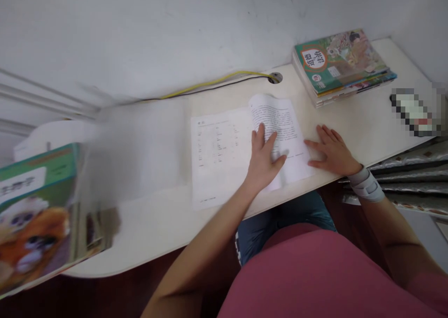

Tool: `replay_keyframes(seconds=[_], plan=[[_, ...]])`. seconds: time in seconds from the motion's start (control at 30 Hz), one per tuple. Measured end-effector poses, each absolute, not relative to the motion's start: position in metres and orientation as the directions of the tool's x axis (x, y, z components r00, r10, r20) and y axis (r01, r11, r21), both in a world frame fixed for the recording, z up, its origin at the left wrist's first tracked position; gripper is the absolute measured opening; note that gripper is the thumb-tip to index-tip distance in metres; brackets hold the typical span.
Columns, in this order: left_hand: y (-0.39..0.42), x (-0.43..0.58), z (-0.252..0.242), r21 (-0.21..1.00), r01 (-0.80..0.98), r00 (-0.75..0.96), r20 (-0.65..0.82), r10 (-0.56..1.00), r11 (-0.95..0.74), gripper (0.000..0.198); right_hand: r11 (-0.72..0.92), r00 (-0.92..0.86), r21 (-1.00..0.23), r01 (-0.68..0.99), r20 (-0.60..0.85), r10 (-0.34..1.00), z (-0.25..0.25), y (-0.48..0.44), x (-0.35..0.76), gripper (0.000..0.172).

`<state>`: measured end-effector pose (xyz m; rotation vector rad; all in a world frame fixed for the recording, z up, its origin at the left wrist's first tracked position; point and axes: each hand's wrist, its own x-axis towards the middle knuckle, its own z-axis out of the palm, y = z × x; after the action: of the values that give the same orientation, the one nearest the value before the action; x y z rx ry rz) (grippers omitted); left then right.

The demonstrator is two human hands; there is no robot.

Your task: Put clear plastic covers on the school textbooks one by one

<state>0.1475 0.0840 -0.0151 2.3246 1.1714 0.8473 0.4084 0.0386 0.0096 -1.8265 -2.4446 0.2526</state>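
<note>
An open book with white printed pages (224, 168) lies on the desk in front of me. Its right page curves up near the spine, while the left page lies flat with sparse rows of print. My left hand (263, 161) rests on the right page close to the spine, fingers spread and nothing gripped. Just beyond that page's right edge, my right hand (331, 153) lies on the desk with fingers apart, fingertips close to the paper. A pale wristband (367, 185) wraps the right wrist.
A stack of textbooks (343, 61) stands at the back right, near a blurred-out phone-like object (413, 112). More books (38, 215) pile up at the left. A yellow cable (210, 82) runs along the wall into a desk hole. Silvery folded material (413, 175) borders the right edge.
</note>
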Motion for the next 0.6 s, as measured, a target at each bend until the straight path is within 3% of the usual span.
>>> replay_keyframes(seconds=[0.23, 0.6], plan=[[0.082, 0.153, -0.012, 0.661, 0.495, 0.483, 0.329, 0.811, -0.563, 0.074, 0.279, -0.287, -0.188, 0.942, -0.02, 0.958, 0.008, 0.039, 0.41, 0.066], [0.08, 0.167, -0.018, 0.507, 0.587, 0.51, 0.374, 0.775, -0.631, 0.071, 0.266, -0.276, -0.185, 0.946, -0.031, 0.961, 0.013, 0.038, 0.408, 0.068]])
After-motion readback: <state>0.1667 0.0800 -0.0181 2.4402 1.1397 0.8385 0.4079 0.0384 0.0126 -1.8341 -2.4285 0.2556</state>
